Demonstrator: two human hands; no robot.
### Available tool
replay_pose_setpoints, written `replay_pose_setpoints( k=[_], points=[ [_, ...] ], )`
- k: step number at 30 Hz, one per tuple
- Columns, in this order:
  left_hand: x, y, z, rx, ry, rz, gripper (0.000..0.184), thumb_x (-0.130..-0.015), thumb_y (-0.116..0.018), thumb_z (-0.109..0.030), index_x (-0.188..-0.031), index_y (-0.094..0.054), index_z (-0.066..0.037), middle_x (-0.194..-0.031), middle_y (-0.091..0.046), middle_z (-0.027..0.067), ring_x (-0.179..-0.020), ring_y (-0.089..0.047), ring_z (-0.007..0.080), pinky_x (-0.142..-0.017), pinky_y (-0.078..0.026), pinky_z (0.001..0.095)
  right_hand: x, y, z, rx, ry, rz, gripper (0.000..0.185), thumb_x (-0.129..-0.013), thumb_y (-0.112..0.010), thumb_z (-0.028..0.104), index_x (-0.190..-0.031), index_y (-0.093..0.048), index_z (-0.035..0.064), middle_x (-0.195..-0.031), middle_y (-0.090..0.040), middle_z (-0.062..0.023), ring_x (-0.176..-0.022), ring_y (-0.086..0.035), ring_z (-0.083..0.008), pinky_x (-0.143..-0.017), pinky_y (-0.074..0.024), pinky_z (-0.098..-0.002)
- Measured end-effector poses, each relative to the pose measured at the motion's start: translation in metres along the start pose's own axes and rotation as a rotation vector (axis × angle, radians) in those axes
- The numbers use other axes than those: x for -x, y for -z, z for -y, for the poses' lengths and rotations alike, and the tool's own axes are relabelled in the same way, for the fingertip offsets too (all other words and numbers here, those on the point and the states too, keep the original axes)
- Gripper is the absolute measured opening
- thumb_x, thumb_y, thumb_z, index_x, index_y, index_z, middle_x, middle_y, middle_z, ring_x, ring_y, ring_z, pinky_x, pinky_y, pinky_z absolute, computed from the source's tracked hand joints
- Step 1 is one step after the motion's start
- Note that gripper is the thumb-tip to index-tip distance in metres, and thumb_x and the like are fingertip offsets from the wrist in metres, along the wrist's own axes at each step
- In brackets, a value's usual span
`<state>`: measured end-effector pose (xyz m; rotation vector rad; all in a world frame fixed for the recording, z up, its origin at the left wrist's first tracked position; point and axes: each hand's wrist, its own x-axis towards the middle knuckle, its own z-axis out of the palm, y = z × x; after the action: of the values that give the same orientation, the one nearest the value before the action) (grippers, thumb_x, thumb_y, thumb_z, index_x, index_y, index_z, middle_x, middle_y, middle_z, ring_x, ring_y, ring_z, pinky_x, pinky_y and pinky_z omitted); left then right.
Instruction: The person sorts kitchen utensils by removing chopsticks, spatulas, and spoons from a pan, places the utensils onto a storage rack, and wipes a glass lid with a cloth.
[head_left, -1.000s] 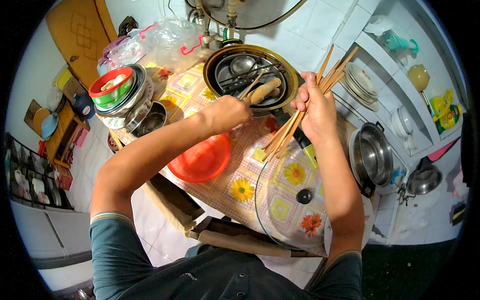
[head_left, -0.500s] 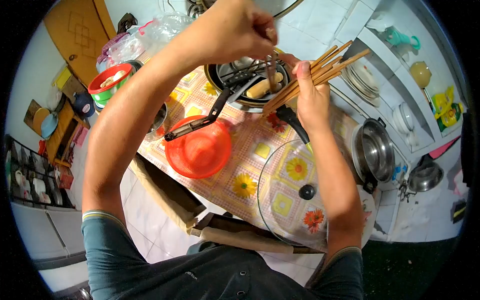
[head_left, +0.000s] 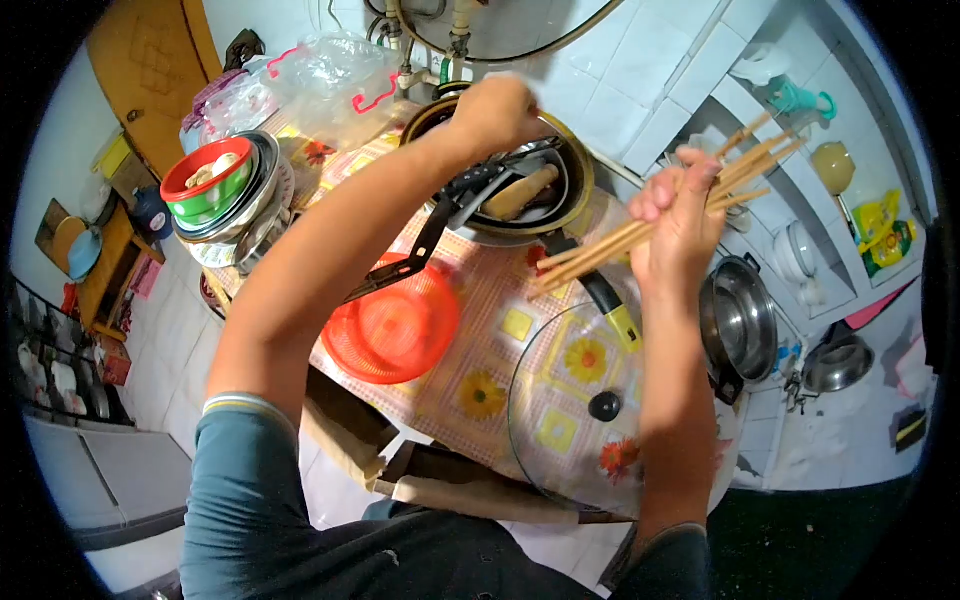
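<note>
I record, left to right: a round, red mesh basket (head_left: 390,325) below the left hand (head_left: 497,112); that hand, curled over a bronze-rimmed metal pan (head_left: 579,188), contents indeterminable; a clear glass lid (head_left: 605,406) below the right hand (head_left: 682,215), which grips slender wooden chopsticks (head_left: 605,248).

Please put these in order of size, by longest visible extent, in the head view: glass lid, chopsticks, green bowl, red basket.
1. chopsticks, as one bundle
2. glass lid
3. red basket
4. green bowl
Real sizes may differ, as the chopsticks seem nearer to the camera.
</note>
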<state>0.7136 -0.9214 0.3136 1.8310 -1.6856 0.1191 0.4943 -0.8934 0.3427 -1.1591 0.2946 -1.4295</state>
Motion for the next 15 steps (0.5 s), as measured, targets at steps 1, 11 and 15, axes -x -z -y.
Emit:
replay_pose_setpoints(
  k=[1,11,15],
  points=[
    [0.001,-0.019,0.018,-0.09,-0.005,0.067,0.034,-0.069,-0.072,-0.038,-0.085,-0.071,-0.008,-0.075,-0.066,0.0157,-0.073,-0.064,0.0319,-0.069,-0.051,0.0398,0.001,0.005,0.005,0.047,-0.043,0.005,0.023,-0.095,-0.053,0.03,-0.094,-0.046,0.0076,-0.06,-0.039,0.001,-0.048,-0.037,-0.0076,-0.045,-0.0347,-0.0236],
    [-0.019,-0.091,0.046,-0.356,0.08,0.346,0.036,-0.073,-0.072,-0.03,-0.099,-0.068,-0.005,-0.11,-0.058,0.0163,-0.098,-0.061,0.0306,-0.082,-0.051,0.0383,0.016,0.021,0.015,0.03,-0.294,0.014,0.032,-0.092,-0.056,0.036,-0.074,-0.043,0.0131,-0.053,-0.038,0.0035,-0.044,-0.037,-0.0088,-0.046,-0.0367,-0.0262],
    [-0.032,-0.12,0.062,-0.362,0.087,0.278,0.028,-0.074,-0.067,-0.03,-0.09,-0.068,-0.006,-0.089,-0.065,0.0167,-0.088,-0.064,0.0315,-0.079,-0.051,0.0404,0.019,0.019,0.011,-0.006,-0.319,-0.02,0.031,-0.089,-0.061,0.035,-0.074,-0.045,0.0131,-0.054,-0.04,0.0034,-0.044,-0.038,-0.0085,-0.046,-0.0371,-0.026]
  ],
)
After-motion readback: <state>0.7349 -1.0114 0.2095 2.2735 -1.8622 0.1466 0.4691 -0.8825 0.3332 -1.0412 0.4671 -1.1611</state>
